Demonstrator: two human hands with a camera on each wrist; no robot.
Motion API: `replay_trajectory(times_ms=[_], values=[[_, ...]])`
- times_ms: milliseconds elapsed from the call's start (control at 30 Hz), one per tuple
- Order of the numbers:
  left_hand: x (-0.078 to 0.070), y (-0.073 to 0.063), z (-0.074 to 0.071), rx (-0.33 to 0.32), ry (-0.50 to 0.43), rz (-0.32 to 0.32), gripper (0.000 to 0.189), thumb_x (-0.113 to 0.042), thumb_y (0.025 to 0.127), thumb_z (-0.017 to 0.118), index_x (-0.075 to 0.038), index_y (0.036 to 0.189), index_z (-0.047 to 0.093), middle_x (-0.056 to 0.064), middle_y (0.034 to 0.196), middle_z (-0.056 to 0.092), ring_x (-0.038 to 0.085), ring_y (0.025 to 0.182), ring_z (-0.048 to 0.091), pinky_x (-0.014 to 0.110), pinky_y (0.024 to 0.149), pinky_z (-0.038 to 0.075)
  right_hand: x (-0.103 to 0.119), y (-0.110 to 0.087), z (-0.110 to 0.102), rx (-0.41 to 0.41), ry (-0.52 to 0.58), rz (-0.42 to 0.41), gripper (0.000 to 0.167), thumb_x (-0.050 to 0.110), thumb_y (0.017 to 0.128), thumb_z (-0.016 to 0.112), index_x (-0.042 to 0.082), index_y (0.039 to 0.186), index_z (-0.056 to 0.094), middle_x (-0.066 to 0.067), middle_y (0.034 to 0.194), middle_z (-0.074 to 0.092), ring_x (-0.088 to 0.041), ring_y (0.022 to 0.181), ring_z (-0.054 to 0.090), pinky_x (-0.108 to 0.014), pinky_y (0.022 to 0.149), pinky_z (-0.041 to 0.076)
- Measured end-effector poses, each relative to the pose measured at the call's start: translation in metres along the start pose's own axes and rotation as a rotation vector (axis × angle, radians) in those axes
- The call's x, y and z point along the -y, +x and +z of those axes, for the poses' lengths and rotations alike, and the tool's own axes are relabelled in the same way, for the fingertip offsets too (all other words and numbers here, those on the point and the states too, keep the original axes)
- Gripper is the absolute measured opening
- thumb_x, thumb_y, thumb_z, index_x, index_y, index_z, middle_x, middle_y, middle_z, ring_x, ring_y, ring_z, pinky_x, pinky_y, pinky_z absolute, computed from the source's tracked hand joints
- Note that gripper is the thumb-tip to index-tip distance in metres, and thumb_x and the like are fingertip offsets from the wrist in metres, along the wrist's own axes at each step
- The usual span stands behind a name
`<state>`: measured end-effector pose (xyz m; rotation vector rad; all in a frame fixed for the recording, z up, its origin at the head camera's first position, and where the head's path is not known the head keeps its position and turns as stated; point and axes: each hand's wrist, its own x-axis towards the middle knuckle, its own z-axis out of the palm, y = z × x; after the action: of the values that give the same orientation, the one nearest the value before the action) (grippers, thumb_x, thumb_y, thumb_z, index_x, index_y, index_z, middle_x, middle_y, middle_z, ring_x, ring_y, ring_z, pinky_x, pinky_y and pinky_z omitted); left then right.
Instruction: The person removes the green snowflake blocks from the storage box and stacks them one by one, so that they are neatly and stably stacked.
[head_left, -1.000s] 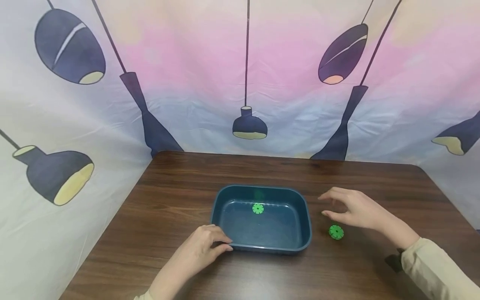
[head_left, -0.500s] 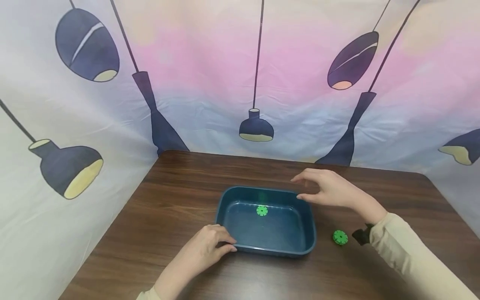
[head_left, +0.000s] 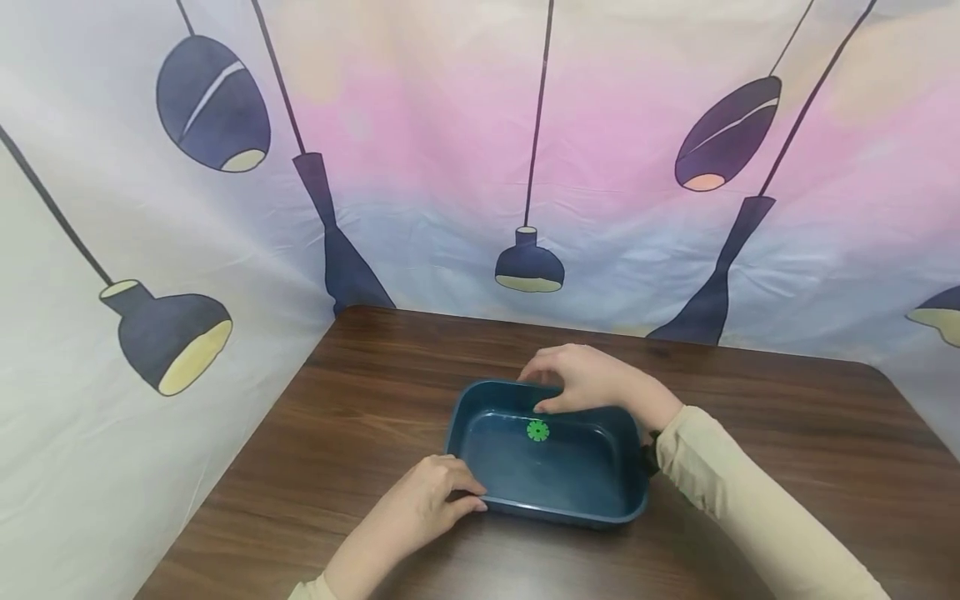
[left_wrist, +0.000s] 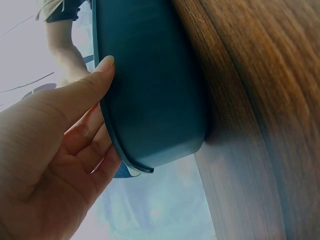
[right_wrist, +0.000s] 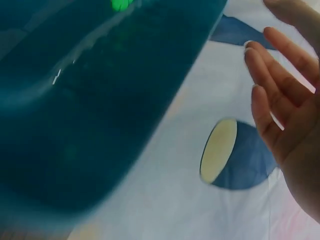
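A dark teal rectangular plastic tub (head_left: pixel 592 492) stands on the wooden table. On its floor, near the far wall, lies a small flat green notched disc (head_left: pixel 532 431), partly visible in the right wrist view too. My left hand (head_left: pixel 427 504) pinches the near left part of the rim, thumb against the outer wall and fingers over the edge, as the left wrist view confirms. My right hand (head_left: pixel 592 379) hovers above the far rim with its fingers bent loosely; in the right wrist view nothing is between its fingers and thumb.
The brown wooden table (head_left: pixel 360 400) reaches back to a cloth backdrop (head_left: pixel 435 142) printed with hanging lamps. A light sleeve (head_left: pixel 720 475) on my right arm crosses the table to the right of the tub.
My right hand has moved left from beside the tub to above its far rim. The green piece on the table at right is now hidden behind the right arm. The left hand keeps its hold.
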<state>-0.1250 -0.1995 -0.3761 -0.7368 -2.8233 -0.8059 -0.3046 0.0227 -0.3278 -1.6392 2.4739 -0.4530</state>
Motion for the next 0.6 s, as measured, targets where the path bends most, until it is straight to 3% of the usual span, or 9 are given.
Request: replay_trajectory(times_ms=[400,600], values=[[-0.001,-0.001,-0.002,0.02,-0.004,-0.02,0.01,-0.016,0.08,0.073,-0.009,0.088,0.075,-0.005,0.082,0.069,0.005,0.08,0.061,0.014,0.068,0.051,0.017,0.014,0.039,0.162,-0.144,0.131,0.04,0.032,0.079,0.075,0.014,0.113,0.065,0.0,0.097,0.065,-0.01,0.08,0.059,-0.029,0.07,0.052],[-0.001,-0.002,-0.002,0.024,0.004,-0.035,0.011,-0.017,0.08,0.073,-0.01,0.088,0.075,-0.006,0.083,0.069,0.005,0.081,0.061,0.016,0.069,0.052,0.017,0.017,0.054,0.192,-0.226,0.289,0.044,0.036,0.074,0.078,0.014,0.11,0.067,0.001,0.09,0.068,-0.012,0.076,0.062,-0.031,0.07,0.053]])
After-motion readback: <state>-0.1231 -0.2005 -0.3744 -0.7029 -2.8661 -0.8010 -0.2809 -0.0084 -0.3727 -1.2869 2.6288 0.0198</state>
